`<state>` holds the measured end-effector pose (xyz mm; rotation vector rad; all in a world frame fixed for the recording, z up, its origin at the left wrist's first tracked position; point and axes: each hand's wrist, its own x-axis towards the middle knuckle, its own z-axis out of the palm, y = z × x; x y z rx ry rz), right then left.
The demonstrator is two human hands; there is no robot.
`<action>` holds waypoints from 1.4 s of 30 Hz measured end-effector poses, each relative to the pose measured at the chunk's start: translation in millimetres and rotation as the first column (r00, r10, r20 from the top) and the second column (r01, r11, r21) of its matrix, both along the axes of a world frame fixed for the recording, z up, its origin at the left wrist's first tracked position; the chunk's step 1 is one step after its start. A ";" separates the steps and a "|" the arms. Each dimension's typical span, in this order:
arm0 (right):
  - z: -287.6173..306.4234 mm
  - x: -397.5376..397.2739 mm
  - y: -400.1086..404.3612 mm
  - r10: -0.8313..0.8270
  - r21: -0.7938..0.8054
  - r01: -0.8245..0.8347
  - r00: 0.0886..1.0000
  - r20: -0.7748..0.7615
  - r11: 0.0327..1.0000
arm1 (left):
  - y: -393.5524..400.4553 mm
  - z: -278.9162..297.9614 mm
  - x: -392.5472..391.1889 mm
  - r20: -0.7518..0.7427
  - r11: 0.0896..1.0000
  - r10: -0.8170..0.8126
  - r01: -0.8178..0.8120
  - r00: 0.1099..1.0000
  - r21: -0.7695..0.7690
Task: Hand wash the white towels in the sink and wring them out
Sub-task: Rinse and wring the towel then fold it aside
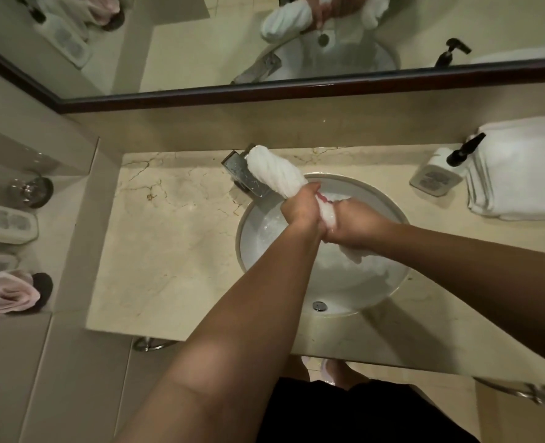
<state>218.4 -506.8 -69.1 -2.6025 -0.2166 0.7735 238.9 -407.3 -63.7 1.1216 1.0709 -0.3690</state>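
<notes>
Label on the soap bottle [436, 176] is too blurred to read. Left hand [300, 206] and right hand [356, 226] both grip one twisted white towel [276, 174] over the sink [389, 206], fingers curled tight round it. The twisted end juts up past the left hand, across the tap [241, 169]. Folded towels [520, 174] sit on the worktop [169, 244], right of the sink.
</notes>
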 end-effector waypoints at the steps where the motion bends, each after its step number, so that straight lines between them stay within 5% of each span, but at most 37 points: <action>1: 0.0 -1.1 0.8 0.003 -0.038 -0.002 1.000 0.030 0.999 | -0.8 -0.1 0.8 -0.009 1.000 0.012 -0.012 1.000 -0.005; 7: 1.4 -6.0 2.6 -0.040 -0.086 0.051 0.991 0.126 0.995 | 0.2 1.7 4.3 -0.048 0.999 0.025 -0.026 0.999 -0.021; 10: 14.8 -5.3 -11.6 -0.147 0.166 0.141 0.989 0.021 0.976 | 4.1 11.3 1.7 0.069 0.978 -0.087 0.098 0.994 -0.185; 15: 48.1 2.6 -31.0 -0.301 0.556 0.487 0.868 -0.395 0.674 | 32.5 19.0 -4.0 0.417 0.761 0.007 0.266 0.909 -0.592; 21: 61.6 0.5 -26.8 0.051 0.580 0.730 0.606 -0.794 0.362 | 18.0 27.6 11.0 0.649 0.427 0.109 0.554 0.753 -0.715; 24: 56.5 7.1 -31.3 0.211 0.572 0.767 0.532 -0.820 0.291 | 12.0 43.3 23.3 0.623 0.442 0.145 0.513 0.768 -0.736; 31: 61.2 9.3 -28.9 -0.074 0.457 0.670 0.605 -0.793 0.585 | 1.2 48.4 29.1 0.314 0.827 -0.091 0.248 0.945 -0.504; 37: 45.2 -1.0 -19.2 -0.313 0.361 0.501 0.828 -0.466 0.787 | -14.0 29.7 12.5 0.211 0.958 -0.068 0.123 0.975 -0.260; 42: 19.0 -10.7 -14.8 -0.231 0.287 0.275 0.956 -0.178 0.918 | -15.9 7.1 3.1 0.177 0.997 -0.006 0.019 0.984 -0.069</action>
